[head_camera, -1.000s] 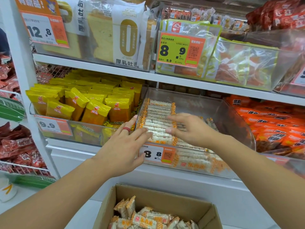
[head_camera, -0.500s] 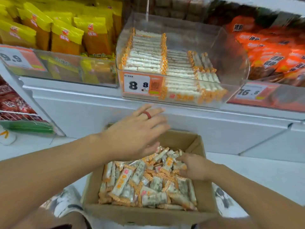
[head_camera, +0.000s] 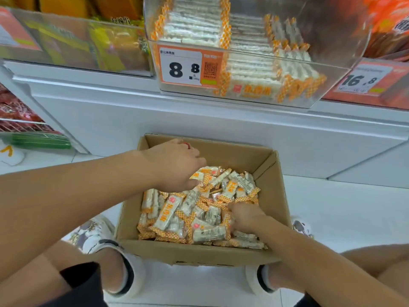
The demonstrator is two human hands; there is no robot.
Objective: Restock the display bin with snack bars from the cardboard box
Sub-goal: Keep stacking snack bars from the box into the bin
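The white shelf [head_camera: 124, 100] runs across the upper half of the frame, and on it, upper centre to upper right, sits the clear display bin [head_camera: 332, 69] with its 8.8 price tag [head_camera: 184, 66] on the front wall. Inside it, bars are already ranked in tidy rows, most with their long axes running left to right, a few at the right side standing on end; the bin's back right part looks unfilled.

Below it, in the lower centre of the frame, the cardboard box [head_camera: 275, 180] stands open on the floor between the person's feet. It holds a loose heap of snack bars [head_camera: 174, 210], their long axes pointing every way.

Both hands are down in the box. The left hand [head_camera: 174, 165], at the box's upper left, has its fingers curled down into the pile and seems to be gathering bars, though how many it holds is hidden under the knuckles. The right hand [head_camera: 245, 216], at the box's lower right, is likewise curled round bars in the heap; its fingertips are buried.

The move to come turns on this: the bin lies straight up the frame from the box, above and slightly right of both hands. The left hand is nearer the bin. Judging by the rows, each handful will need turning so the bars lie crosswise before being set down.
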